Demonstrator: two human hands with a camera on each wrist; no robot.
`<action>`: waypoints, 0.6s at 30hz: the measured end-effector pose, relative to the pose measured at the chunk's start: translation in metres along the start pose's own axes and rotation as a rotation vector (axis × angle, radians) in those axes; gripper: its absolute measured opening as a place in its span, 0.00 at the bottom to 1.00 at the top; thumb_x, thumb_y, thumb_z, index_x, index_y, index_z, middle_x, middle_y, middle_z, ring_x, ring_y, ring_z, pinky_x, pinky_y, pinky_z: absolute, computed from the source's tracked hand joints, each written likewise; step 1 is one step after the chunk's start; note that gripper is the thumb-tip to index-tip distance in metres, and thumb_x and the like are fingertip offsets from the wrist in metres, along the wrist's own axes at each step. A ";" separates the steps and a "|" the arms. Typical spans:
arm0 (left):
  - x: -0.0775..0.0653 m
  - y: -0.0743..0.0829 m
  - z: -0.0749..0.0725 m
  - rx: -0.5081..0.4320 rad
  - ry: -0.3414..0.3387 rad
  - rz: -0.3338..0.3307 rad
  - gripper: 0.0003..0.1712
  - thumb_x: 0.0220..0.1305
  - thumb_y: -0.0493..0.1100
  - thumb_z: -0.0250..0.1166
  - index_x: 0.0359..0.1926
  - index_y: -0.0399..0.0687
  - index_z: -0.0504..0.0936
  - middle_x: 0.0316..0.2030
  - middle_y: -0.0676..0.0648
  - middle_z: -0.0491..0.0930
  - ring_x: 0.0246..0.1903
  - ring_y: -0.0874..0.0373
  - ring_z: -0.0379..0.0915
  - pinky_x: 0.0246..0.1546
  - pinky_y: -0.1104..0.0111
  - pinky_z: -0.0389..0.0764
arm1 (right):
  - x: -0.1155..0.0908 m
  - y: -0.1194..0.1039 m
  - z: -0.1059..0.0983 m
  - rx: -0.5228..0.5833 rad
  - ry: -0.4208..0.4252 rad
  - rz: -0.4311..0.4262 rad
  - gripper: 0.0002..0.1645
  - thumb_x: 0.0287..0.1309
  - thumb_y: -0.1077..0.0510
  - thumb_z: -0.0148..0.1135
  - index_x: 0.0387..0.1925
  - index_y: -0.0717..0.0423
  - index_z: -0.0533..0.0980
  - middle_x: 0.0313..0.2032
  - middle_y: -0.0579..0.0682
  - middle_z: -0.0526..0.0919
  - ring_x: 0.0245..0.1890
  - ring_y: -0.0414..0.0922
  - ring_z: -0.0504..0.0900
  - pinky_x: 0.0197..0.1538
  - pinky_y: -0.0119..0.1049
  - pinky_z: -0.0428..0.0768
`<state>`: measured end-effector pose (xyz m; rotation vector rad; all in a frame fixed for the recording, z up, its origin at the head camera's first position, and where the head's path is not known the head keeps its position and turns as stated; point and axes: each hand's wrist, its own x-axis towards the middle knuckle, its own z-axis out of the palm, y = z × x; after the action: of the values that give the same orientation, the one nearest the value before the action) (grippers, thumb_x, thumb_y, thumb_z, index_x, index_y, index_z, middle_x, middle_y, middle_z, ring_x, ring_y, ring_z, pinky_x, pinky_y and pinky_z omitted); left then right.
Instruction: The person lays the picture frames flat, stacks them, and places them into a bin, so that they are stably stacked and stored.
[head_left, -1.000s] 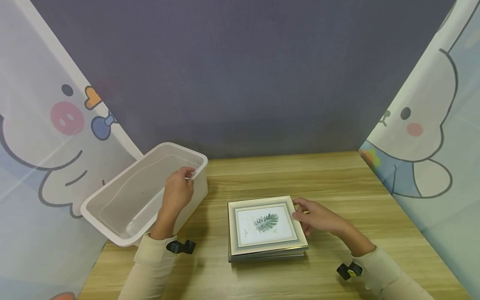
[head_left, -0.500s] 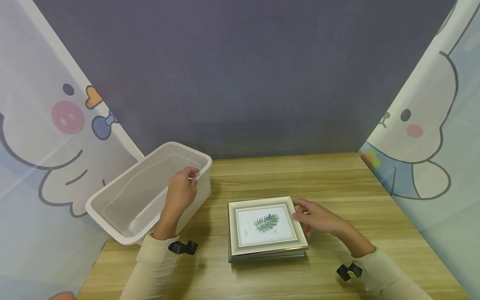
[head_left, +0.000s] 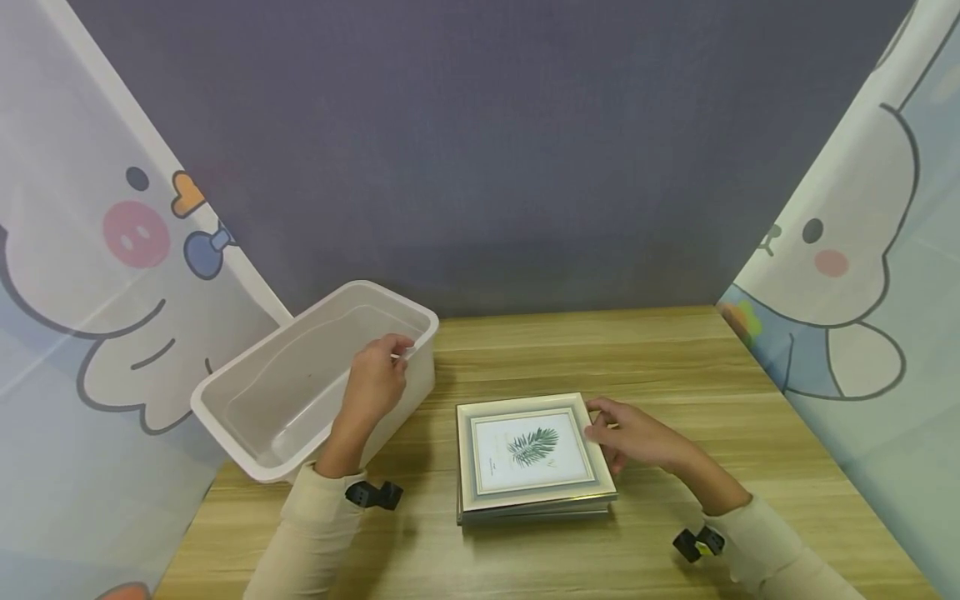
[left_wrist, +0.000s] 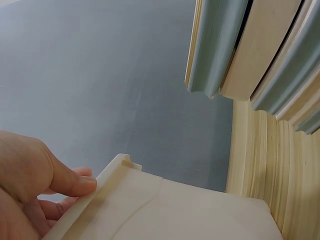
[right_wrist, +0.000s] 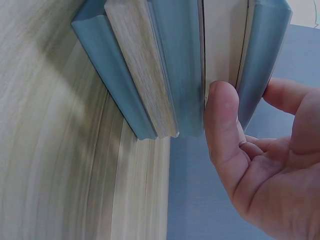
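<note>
My left hand grips the right-hand rim of a white plastic bin, thumb outside in the left wrist view, where the bin wall fills the lower part. The bin's inside shows bare. At the table's middle lies a stack of picture frames; the top picture frame has a cream and grey-blue border round a green leaf print. My right hand holds the top frame at its right side. In the right wrist view, one finger presses the side of the stack near its top, and another digit reaches the top frame's face.
The wood-grain table runs back to a dark grey panel. Cartoon-printed sheets stand along both sides. The bin stands at the left, close to the left sheet, with a strip of table between it and the frames.
The left hand and the bin have moved together to the right, nearer the frames. The right hand and the stack of picture frames have stayed in place.
</note>
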<state>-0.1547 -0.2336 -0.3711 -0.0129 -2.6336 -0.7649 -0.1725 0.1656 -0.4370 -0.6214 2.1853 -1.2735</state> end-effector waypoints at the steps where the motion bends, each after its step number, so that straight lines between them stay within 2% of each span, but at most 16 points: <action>1: 0.000 0.001 0.001 0.000 0.002 0.008 0.17 0.61 0.28 0.64 0.51 0.39 0.84 0.43 0.38 0.87 0.45 0.41 0.82 0.48 0.50 0.81 | 0.000 0.000 0.000 0.000 0.001 0.000 0.43 0.75 0.51 0.56 0.74 0.74 0.51 0.36 0.54 0.78 0.22 0.47 0.82 0.31 0.52 0.86; 8: 0.000 0.010 0.007 -0.006 0.010 0.070 0.16 0.60 0.27 0.65 0.49 0.39 0.85 0.41 0.38 0.87 0.42 0.42 0.83 0.44 0.51 0.82 | -0.001 -0.001 0.000 -0.012 0.008 0.014 0.42 0.75 0.50 0.55 0.75 0.73 0.52 0.36 0.54 0.77 0.22 0.48 0.82 0.32 0.53 0.86; 18: 0.001 0.020 0.015 0.000 -0.029 0.104 0.17 0.60 0.27 0.65 0.50 0.41 0.85 0.41 0.40 0.87 0.41 0.44 0.83 0.45 0.52 0.82 | -0.002 -0.005 0.001 0.014 0.005 -0.005 0.41 0.75 0.52 0.56 0.74 0.74 0.52 0.35 0.54 0.77 0.22 0.47 0.81 0.31 0.50 0.86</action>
<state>-0.1590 -0.2085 -0.3721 -0.1610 -2.6370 -0.7340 -0.1698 0.1636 -0.4328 -0.6192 2.1781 -1.2935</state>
